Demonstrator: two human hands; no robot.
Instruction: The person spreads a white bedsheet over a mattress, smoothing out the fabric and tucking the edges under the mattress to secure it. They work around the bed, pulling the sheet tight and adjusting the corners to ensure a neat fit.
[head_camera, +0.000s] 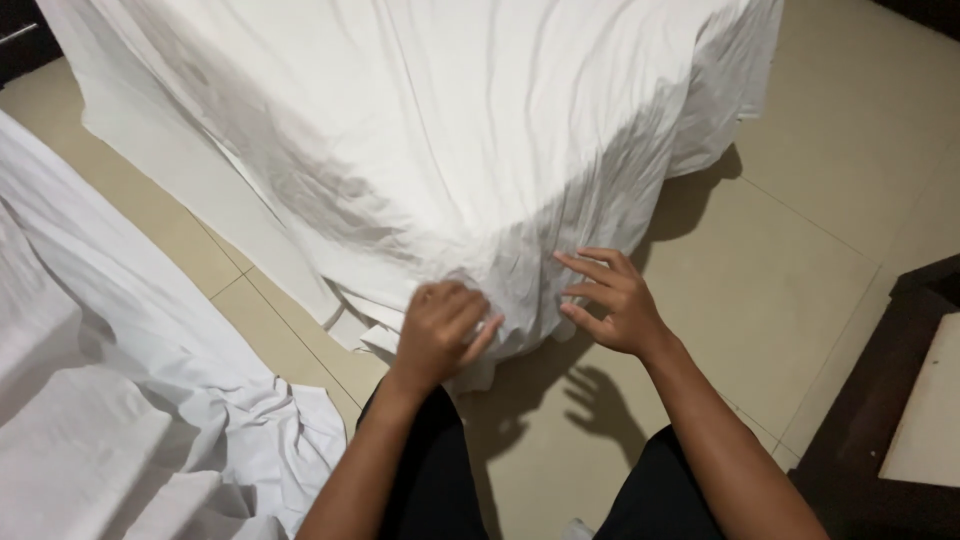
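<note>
A white bed sheet (440, 120) drapes over the corner of a mattress and hangs down toward the floor. My left hand (440, 325) has its fingers curled into the sheet's fabric at the lower corner, bunching it. Just to the right, my right hand (610, 300) has its fingers spread, fingertips touching the wrinkled sheet at the corner. Both forearms reach up from the bottom of the view over my dark-clad legs.
A second heap of white linen (120, 400) lies on the beige tiled floor (780, 280) at the left. A dark wooden piece of furniture (900, 420) stands at the right edge. Layers of the sheet's hem (350, 320) trail on the floor.
</note>
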